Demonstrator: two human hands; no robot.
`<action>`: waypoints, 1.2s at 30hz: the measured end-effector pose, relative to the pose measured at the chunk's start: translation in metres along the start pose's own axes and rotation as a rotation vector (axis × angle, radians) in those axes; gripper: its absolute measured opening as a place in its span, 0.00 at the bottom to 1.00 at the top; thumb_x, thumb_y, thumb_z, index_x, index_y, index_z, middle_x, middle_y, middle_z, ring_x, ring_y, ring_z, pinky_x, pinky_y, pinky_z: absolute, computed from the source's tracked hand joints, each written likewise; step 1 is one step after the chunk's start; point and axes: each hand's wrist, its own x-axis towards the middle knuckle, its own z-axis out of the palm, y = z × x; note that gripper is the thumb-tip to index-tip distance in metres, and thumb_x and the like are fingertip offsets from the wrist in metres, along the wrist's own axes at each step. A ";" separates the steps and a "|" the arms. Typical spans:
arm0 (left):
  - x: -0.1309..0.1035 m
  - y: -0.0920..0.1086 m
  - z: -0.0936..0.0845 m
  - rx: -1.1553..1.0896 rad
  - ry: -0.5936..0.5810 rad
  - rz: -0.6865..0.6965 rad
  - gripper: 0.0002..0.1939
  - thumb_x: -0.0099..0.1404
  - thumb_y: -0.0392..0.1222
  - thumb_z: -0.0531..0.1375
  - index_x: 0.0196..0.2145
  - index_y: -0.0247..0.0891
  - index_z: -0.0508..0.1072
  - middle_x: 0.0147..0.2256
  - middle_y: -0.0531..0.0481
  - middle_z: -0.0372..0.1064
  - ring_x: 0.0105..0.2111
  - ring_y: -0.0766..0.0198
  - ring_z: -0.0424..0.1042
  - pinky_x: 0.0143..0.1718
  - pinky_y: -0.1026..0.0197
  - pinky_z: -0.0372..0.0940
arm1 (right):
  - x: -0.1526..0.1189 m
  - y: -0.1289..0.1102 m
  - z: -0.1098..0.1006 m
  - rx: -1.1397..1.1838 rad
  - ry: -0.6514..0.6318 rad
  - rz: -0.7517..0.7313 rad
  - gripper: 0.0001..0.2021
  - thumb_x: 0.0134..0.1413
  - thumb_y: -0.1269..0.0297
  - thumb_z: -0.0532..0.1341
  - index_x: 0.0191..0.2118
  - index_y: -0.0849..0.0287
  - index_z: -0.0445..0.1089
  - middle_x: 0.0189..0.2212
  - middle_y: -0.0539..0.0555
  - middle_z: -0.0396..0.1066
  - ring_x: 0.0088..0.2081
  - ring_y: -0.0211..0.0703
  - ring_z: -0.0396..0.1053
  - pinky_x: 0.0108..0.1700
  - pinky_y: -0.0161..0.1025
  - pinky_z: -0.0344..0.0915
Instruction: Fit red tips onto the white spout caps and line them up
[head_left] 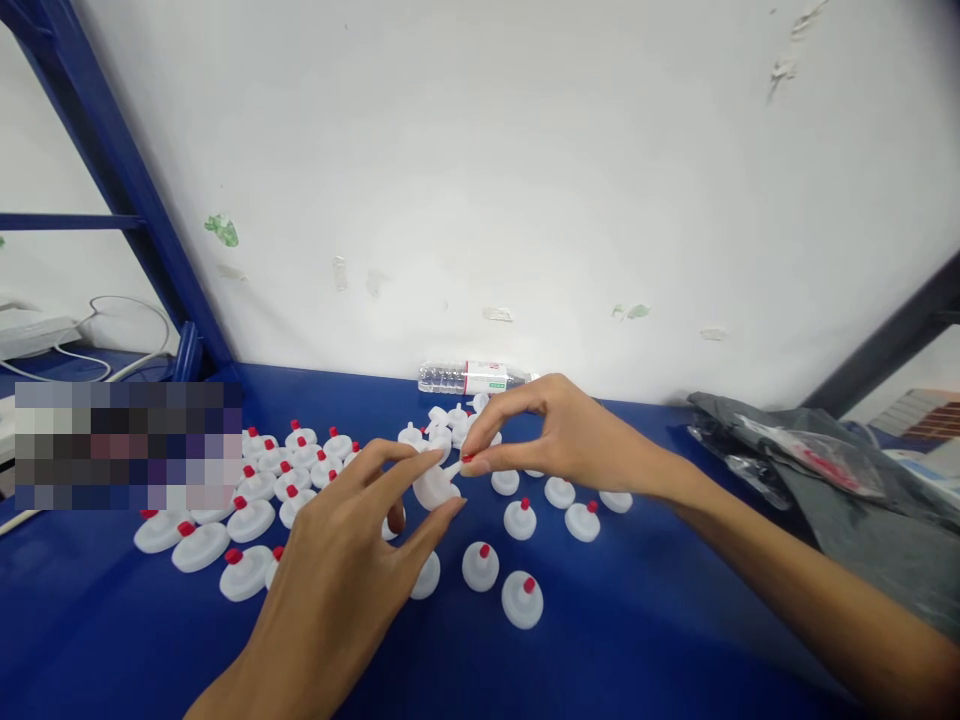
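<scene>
My left hand (349,560) holds a white disc-shaped plastic part (435,487) between thumb and fingers, tilted with its nozzle toward the right. My right hand (555,435) pinches a small red cap (467,458) at the tip of that nozzle. Many similar white discs lie on the blue table (637,620). Those at the left (251,520) and in front (522,598) carry red caps. Several behind my hands (442,420) have bare white nozzles.
A clear plastic water bottle (472,377) lies on its side against the white wall. Grey plastic bags (825,470) lie at the right. Blue frame bars (112,150) rise at the left, with white cables (112,340) behind them. A blurred patch covers the left middle.
</scene>
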 end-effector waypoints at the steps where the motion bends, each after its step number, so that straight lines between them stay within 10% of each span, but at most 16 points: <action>1: 0.000 0.001 0.000 0.000 -0.011 0.000 0.14 0.69 0.47 0.63 0.51 0.47 0.77 0.41 0.54 0.72 0.22 0.72 0.67 0.23 0.64 0.66 | 0.000 0.000 0.001 0.010 -0.005 0.004 0.08 0.57 0.57 0.70 0.38 0.55 0.81 0.34 0.51 0.81 0.35 0.41 0.75 0.37 0.39 0.70; 16: -0.004 0.002 0.002 -0.107 -0.119 0.119 0.07 0.72 0.44 0.61 0.48 0.48 0.76 0.47 0.54 0.71 0.25 0.72 0.67 0.24 0.65 0.62 | 0.000 -0.002 0.002 0.235 -0.343 0.174 0.09 0.62 0.59 0.67 0.43 0.56 0.81 0.36 0.52 0.80 0.35 0.40 0.77 0.37 0.35 0.70; 36: -0.001 0.009 -0.003 -0.207 0.030 0.089 0.15 0.67 0.41 0.68 0.50 0.50 0.75 0.43 0.59 0.71 0.24 0.77 0.66 0.25 0.70 0.66 | 0.001 0.009 -0.001 0.432 -0.301 0.064 0.11 0.67 0.61 0.64 0.49 0.58 0.78 0.37 0.54 0.80 0.34 0.36 0.76 0.32 0.30 0.67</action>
